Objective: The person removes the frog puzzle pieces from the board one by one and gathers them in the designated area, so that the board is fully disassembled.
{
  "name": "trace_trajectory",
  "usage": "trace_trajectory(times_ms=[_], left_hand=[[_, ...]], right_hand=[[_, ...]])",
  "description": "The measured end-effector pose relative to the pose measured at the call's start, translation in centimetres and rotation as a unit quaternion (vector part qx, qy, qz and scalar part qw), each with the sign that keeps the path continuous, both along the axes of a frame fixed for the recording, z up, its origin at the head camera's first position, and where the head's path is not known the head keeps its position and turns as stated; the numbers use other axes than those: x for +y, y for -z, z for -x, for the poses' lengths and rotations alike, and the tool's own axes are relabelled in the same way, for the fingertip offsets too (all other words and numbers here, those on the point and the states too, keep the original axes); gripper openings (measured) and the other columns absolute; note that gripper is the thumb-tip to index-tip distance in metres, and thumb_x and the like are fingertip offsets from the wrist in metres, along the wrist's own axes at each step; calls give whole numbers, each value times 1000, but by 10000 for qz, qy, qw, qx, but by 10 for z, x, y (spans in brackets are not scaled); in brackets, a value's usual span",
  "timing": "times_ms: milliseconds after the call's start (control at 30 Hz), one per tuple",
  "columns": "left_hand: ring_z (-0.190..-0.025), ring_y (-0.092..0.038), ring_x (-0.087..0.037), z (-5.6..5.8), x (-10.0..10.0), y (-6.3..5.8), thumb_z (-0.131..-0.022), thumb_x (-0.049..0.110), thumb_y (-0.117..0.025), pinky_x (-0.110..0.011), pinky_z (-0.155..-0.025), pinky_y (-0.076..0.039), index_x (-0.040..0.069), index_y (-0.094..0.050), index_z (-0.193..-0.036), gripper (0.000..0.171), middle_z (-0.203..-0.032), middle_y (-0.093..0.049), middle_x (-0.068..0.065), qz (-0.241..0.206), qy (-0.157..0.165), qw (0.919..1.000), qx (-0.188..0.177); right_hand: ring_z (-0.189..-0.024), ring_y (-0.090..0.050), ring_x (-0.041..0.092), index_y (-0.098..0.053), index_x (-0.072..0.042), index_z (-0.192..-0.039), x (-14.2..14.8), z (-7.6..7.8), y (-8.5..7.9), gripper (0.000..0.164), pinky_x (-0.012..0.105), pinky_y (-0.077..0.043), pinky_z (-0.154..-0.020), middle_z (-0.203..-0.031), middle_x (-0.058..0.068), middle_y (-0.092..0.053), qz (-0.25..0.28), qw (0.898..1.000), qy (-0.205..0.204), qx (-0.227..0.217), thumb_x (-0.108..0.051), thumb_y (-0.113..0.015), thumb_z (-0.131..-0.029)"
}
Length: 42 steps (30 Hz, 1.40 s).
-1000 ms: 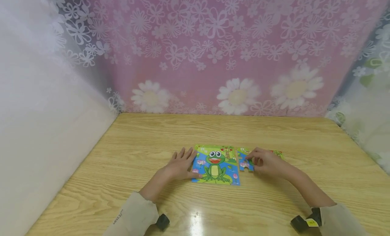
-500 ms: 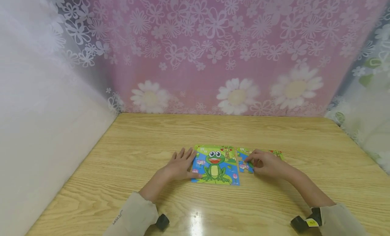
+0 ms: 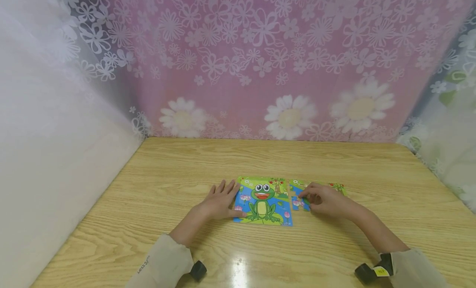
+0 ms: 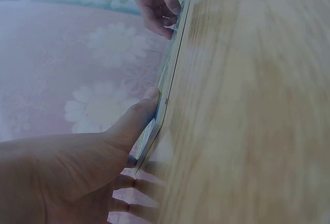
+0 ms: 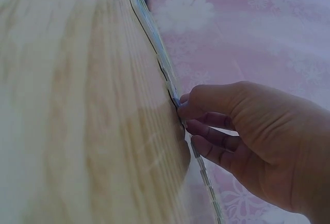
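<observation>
A square frog picture board (image 3: 262,209) lies flat on the wooden table. My left hand (image 3: 218,203) rests at its left edge, fingers spread and straight, the thumb lying on its lower left part. Just right of the board, my right hand (image 3: 328,200) pinches a small blue jigsaw piece (image 3: 297,203) with pink flower print between thumb and fingers. Directly above that piece lies a green and blue jigsaw piece (image 3: 295,185). Further jigsaw pieces (image 3: 337,186) show behind the right hand, which hides part of them. Seen edge-on in the left wrist view, the board (image 4: 154,126) is thin.
The wood-grain table (image 3: 208,158) spreads around the pieces. A pink flowered curtain (image 3: 238,81) hangs at its back edge, with a white sheet (image 3: 67,147) at the left and a flowered cloth (image 3: 442,127) at the right. Black wrist devices (image 3: 366,272) sit at the sleeves.
The pinched jigsaw piece has shifted slightly down, away from the piece above it, within the first half second. The left hand and the frog board have stayed put.
</observation>
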<state>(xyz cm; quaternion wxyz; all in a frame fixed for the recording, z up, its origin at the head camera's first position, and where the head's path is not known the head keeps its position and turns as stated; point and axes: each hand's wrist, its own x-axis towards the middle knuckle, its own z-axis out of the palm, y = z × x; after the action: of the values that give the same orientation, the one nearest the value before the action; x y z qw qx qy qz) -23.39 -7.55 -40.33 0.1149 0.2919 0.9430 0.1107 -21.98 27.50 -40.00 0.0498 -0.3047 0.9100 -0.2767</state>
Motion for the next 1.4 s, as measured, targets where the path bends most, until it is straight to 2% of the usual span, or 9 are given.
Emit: trace_trajectory(times_ms=[500,1167,1400], left_hand=[[-135,-1,-37,0,0,-3,-82,63,-52,-54,-105,-6,8,-14,-148,93,-152,-7,-13,50,-47,10000,6],[-136,-1,-36,-1,1,-3,-82,62,-53,-54,-105,-4,7,-15,-148,93,-152,-7,-13,61,-103,9999,-75],[-136,0,-36,0,1,-3,-82,62,-53,-54,-105,-4,8,-14,-148,94,-152,-6,-12,73,-118,9998,-125]], right_hand=[[-83,-52,15,-62,-3,-111,1,2,-2,31,29,-50,-71,-99,0,-53,50,10000,-23,14,5,-61,-81],[-86,-52,17,-62,-4,-112,1,1,-4,31,27,-49,-71,-102,1,-52,99,9997,49,-220,4,-61,-81],[-83,-52,18,-62,-2,-110,-6,-1,-9,29,28,-48,-67,-98,2,-55,49,9995,-70,289,4,-62,-81]])
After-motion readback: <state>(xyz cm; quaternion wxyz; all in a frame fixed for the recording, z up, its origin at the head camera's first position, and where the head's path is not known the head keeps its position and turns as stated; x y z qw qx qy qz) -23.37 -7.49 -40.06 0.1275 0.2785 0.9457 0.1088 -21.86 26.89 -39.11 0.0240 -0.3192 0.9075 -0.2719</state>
